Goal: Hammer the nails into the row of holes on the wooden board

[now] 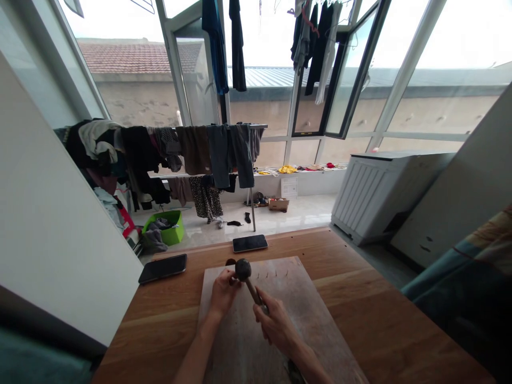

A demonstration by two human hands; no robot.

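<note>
Fingers [264, 311] of the right hand [276, 328] are closed around the wooden handle [253, 290] of a small mallet [242, 269] with a dark, round head. Fingers [229, 280] of the left hand [224, 293] curl upward just beside that head, but the view does not settle whether they grip it or only touch it. The mallet is tilted, its head raised and up-left of the right hand, and it hangs above a pale board [288, 282] lying on a wooden desk [360, 298]. Both forearms reach over the board. A few small dark marks [272, 274] sit in a row on the board, right of the mallet head, too small to identify. A small dark round object [230, 262] lies just behind the mallet head, near the board's far edge.

Two phones rest on the desk beyond the board: one [162, 268] to the left and one [250, 243] straight ahead, both lying flat. Past the desk, clothes hang on a drying rack [160, 154] in front of tall windows [440, 106]. A green basket [165, 226] with clothes in it sits on the floor [288, 213] at the left, and a white cabinet [384, 194] stands at the right.
</note>
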